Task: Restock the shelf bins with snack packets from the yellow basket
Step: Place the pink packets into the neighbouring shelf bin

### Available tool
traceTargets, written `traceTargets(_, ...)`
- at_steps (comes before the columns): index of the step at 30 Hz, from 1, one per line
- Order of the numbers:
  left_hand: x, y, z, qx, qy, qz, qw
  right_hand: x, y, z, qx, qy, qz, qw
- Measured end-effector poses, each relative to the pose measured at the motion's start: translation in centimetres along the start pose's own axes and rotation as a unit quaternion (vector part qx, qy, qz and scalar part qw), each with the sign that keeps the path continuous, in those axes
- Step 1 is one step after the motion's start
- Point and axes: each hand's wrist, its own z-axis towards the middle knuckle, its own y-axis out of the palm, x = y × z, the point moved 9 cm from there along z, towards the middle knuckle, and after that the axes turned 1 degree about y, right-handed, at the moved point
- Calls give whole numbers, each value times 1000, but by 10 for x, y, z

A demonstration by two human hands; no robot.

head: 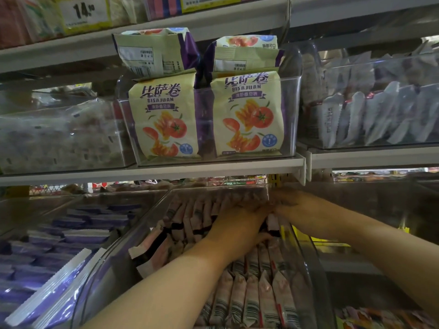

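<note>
A clear bin on the lower shelf holds several pink-and-white snack packets standing in rows. My left hand reaches in from the lower left. It grips a bunch of packets near the back of the bin, fingers over them and thumb underneath. My right hand comes in from the right over the bin's right wall and meets the left hand's fingertips above a packet. Shadow under the shelf hides its fingers. The yellow basket is out of view.
A shelf edge runs just above both hands. On it a clear bin holds cream tomato-print bags. A bin of purple packets sits to the left. White packets fill the upper right bin.
</note>
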Motion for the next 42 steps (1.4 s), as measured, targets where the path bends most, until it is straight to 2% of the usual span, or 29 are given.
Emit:
traceTargets(3,-5,3,13,-6,-7,22,1000,3,1,2,11,8,-20,1000)
traceTargets(7,-8,8,23,-10,-23,36,999,4,-1,-1,21,15,22,999)
traceTargets(12,-6,16,18,-56,11,-78,995,3,-2,-2,30,24,25,999)
traceTargets(17,-14,31,23,-90,-27,49,994,-1,-2,-4,35,14,41,998)
traceTargets(20,-11,22,19,-107,-44,35,993,1,-3,-6,33,26,46,998)
traceTargets(24,-14,-16,-8,-81,-62,-6,995,-3,-6,-15,38,45,-4,998)
traceTargets(27,-25,-54,-49,-100,-117,41,987,-27,0,-27,22,51,-81,995)
traceTargets(28,-24,-69,-65,-84,-125,51,987,-42,4,-32,23,33,-101,994)
traceTargets(33,-4,-154,-178,117,-132,43,983,-148,48,-63,40,-101,-108,988)
traceTargets(35,-1,-174,-234,164,-153,59,973,-191,73,-80,56,-147,-100,982)
traceTargets(39,-5,-188,-351,168,-234,76,955,-255,153,-112,23,-210,-76,974)
traceTargets(42,-9,-182,-439,126,-302,84,941,-291,236,-138,-54,-253,-55,964)
